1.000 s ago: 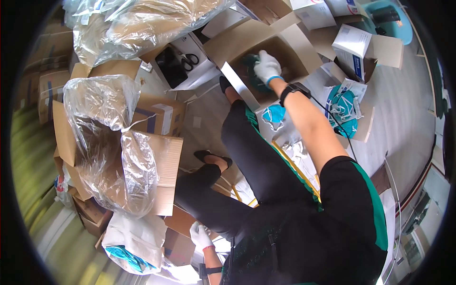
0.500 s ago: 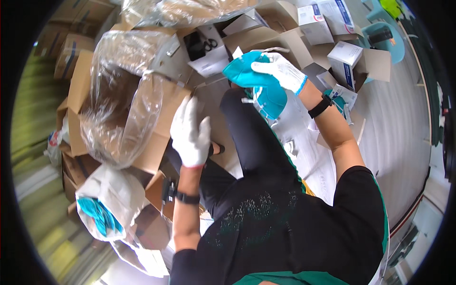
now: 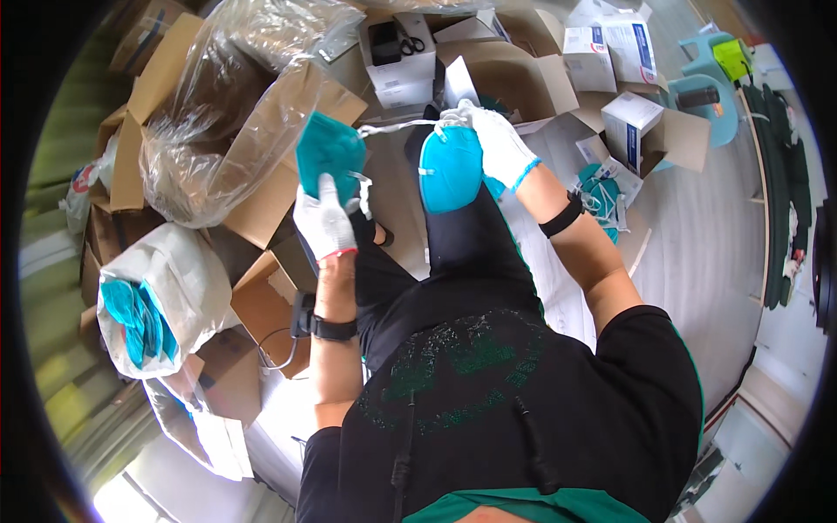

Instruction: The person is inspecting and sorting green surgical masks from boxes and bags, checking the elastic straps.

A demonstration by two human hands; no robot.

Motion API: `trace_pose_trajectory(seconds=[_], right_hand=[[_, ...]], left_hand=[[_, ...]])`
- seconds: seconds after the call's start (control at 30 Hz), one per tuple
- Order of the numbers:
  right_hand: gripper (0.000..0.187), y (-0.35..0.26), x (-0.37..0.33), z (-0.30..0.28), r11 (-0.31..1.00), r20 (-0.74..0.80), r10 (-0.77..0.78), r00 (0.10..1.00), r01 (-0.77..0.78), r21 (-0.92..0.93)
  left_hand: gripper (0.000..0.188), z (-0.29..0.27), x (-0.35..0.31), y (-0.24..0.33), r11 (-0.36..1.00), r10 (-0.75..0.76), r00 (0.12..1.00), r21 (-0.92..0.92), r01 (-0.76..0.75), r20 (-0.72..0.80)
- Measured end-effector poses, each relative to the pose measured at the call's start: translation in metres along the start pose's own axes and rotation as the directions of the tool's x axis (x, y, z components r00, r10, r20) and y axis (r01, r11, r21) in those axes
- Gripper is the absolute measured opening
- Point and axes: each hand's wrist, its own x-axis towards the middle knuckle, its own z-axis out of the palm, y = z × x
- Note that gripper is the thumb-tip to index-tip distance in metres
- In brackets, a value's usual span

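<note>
White knit gloves cover both hands. My left hand is closed on a teal face mask, thumb across its lower part, with a white strap dangling beside it. Over my dark-trousered leg, my right hand grips a second teal mask near its upper edge, where white straps are bunched at the fingertips. A white strap stretches between the two masks; which one it belongs to, I cannot tell. A bit of teal also shows below my right hand, mostly hidden.
On the left stand an open carton lined with clear plastic and a white sack of teal masks. Scissors lie on a white box at the back. More masks and white-blue boxes sit to the right, near a light-blue stool.
My left hand, empty and open before, now holds a mask. My right hand has shifted slightly left and holds a mask by its upper edge; the two masks are now apart.
</note>
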Motion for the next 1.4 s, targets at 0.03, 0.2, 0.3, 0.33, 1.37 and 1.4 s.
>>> trace_pose_trajectory(seconds=[0.03,0.2,0.3,0.33,1.37,1.4], right_hand=[[0.032,0.009,0.001,0.006,0.997,-0.036,-0.010,0.999,0.012,0.072],[0.019,0.051,0.014,-0.001,0.970,-0.112,-0.059,0.992,0.031,-0.242],[0.021,0.064,0.007,0.020,0.968,-0.161,0.236,0.958,-0.246,-0.048],[0.021,0.068,0.005,0.014,0.970,-0.168,0.233,0.958,-0.242,-0.034],[0.056,-0.027,-0.035,0.026,0.685,0.406,-0.370,0.836,0.541,-0.489],[0.056,-0.023,-0.038,0.038,0.759,0.467,-0.245,0.849,0.468,-0.453]], left_hand=[[0.021,-0.006,-0.006,-0.010,0.998,-0.055,0.998,-0.011,0.055,-0.009],[0.023,-0.002,-0.037,-0.039,0.999,0.028,0.998,0.030,-0.026,-0.058],[0.030,-0.006,-0.045,-0.048,0.693,0.621,0.774,0.374,-0.616,0.125],[0.034,-0.003,-0.048,-0.042,0.545,0.733,0.647,0.389,-0.743,0.208],[0.024,-0.007,-0.021,0.006,0.996,-0.020,0.968,-0.083,0.042,0.252],[0.024,-0.007,-0.020,0.005,0.996,-0.018,0.969,-0.080,0.039,0.248]])
